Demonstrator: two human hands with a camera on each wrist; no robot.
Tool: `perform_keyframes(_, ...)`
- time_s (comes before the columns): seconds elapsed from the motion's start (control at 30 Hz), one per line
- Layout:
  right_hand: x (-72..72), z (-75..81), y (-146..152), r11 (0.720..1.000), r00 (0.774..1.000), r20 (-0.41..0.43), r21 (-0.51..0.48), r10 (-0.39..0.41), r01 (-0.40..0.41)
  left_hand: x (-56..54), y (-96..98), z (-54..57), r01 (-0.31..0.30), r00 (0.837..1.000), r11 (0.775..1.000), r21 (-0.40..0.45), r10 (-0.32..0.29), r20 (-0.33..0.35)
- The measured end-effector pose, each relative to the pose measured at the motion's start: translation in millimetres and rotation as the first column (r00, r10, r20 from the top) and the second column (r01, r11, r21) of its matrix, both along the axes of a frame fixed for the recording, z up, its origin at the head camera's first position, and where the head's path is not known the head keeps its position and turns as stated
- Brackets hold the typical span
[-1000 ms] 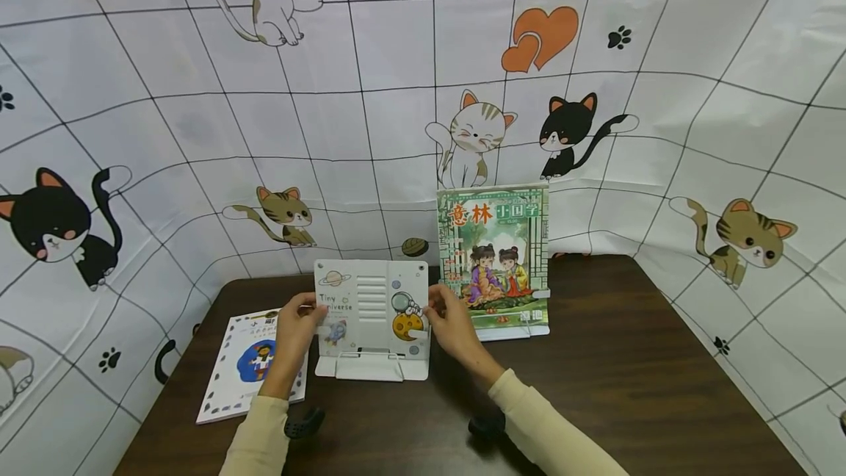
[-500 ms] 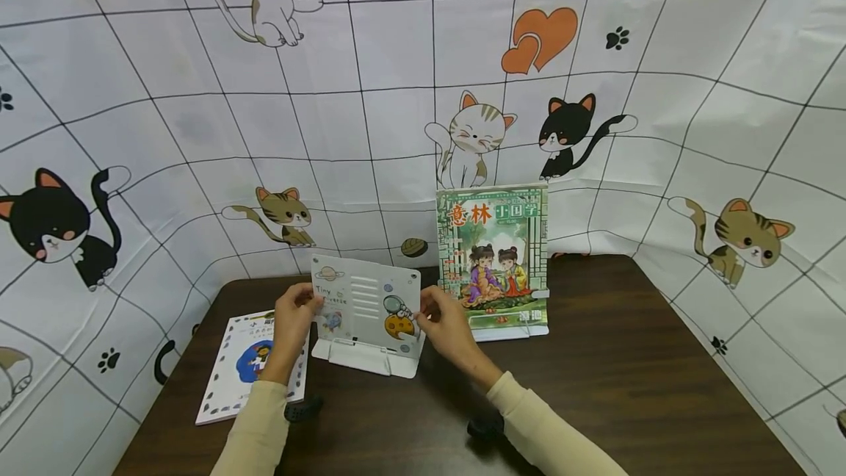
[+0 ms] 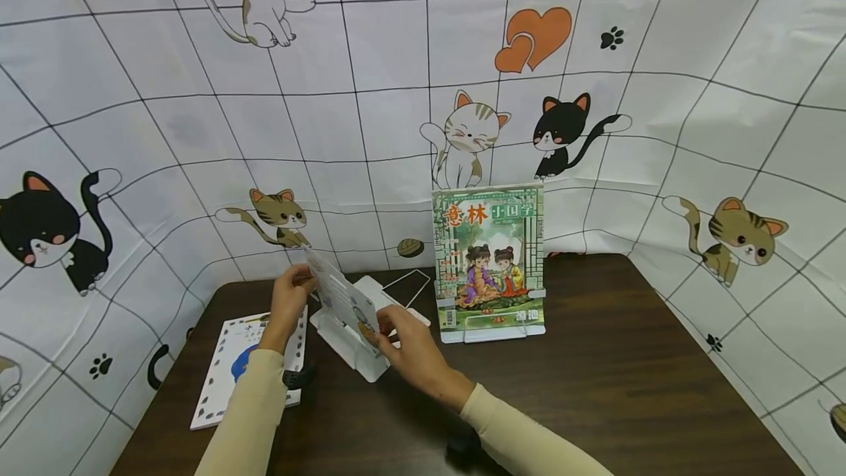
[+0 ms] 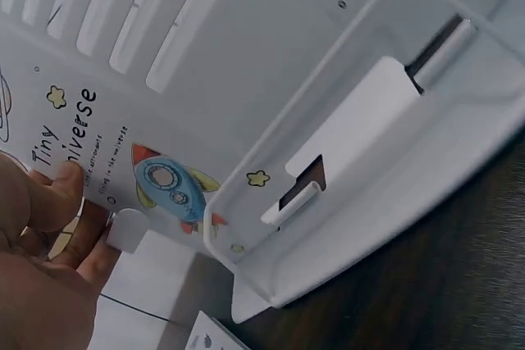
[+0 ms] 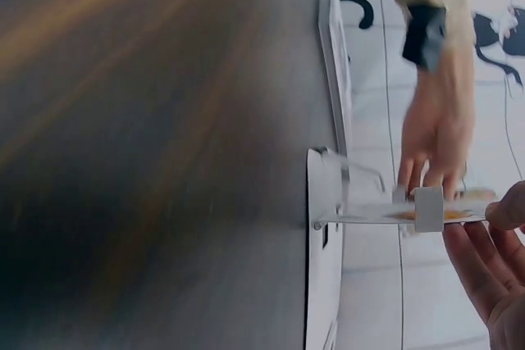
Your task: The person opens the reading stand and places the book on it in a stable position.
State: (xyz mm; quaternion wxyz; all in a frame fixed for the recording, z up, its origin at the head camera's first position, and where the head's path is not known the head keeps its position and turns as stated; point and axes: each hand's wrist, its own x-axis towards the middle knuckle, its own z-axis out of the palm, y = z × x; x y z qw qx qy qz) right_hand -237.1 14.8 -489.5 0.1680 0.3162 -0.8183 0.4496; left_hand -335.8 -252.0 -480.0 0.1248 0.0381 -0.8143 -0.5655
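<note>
Turning the white book stand (image 3: 344,301), two bare hands grip opposite edges of its printed panel above the dark wooden table (image 3: 595,358). The left hand (image 3: 289,305) holds the far edge; in the left wrist view its thumb lies on the printed face, beside the words "Tiny Universe" and a rocket print (image 4: 172,190). The right hand (image 3: 415,355) pinches the near edge between thumb and fingers, next to a small white clip (image 5: 428,209). One second earlier the panel squarely faced the head camera, and half a second earlier it was only slightly angled; it now stands strongly oblique, its right edge nearer the person. A wire loop (image 3: 416,271), previously hidden, shows behind the panel. To the left of the stand, the white booklet (image 3: 214,380) lies flat, its blue picture now more covered by the left sleeve (image 3: 247,402). To the right, the green magazine (image 3: 490,263) keeps its place, propped upright on a second stand (image 3: 492,334).
</note>
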Motion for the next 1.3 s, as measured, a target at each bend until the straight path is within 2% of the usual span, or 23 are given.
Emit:
perform_keyframes(0.17, 2.0, 2.0, -19.7, 0.998, 0.998, -0.033, 0.042, 0.045, -0.043, -13.3, 0.2, 6.1, 0.061, 0.998, 0.998, -0.016, -0.06, 0.01)
perform_keyframes(0.33, 1.0, 3.3, -36.3, 0.996, 0.998, -0.028, 0.076, 0.048, -0.046, -24.8, 0.4, 11.5, 0.129, 0.99, 0.992, -0.007, -0.129, 0.055)
perform_keyframes(0.47, -1.7, 6.8, -46.5, 0.995, 0.999, -0.019, 0.092, 0.045, -0.043, -33.3, -0.3, 13.7, 0.149, 0.988, 0.987, -0.052, -0.146, 0.058)
perform_keyframes(0.63, -5.7, 9.6, -55.9, 0.996, 0.999, 0.009, 0.077, 0.047, -0.047, -37.0, 2.3, 19.6, 0.155, 0.987, 0.984, -0.087, -0.151, 0.059)
perform_keyframes(0.83, -7.5, 11.5, -58.7, 0.999, 0.997, 0.067, 0.037, 0.03, -0.032, -36.7, 3.7, 22.2, 0.206, 0.975, 0.976, -0.072, -0.198, 0.104)
perform_keyframes(0.93, -8.2, 11.5, -58.4, 0.999, 0.997, 0.067, 0.032, 0.025, -0.028, -33.8, 3.7, 21.1, 0.202, 0.977, 0.977, -0.07, -0.195, 0.091)
perform_keyframes(1.07, -8.7, 10.0, -58.1, 0.999, 0.999, 0.049, 0.041, 0.02, -0.022, -22.6, 2.9, 19.3, 0.188, 0.981, 0.98, -0.071, -0.184, 0.056)
perform_keyframes(1.2, -8.3, 8.5, -58.3, 0.999, 0.999, 0.044, 0.046, 0.012, -0.014, 0.6, 1.8, 20.4, 0.203, 0.979, 0.975, -0.092, -0.201, 0.032)
perform_keyframes(1.3, -8.3, 7.9, -58.6, 0.999, 0.999, 0.05, 0.043, 0.014, -0.016, 24.3, 2.9, 22.5, 0.217, 0.976, 0.968, -0.124, -0.217, 0.013)
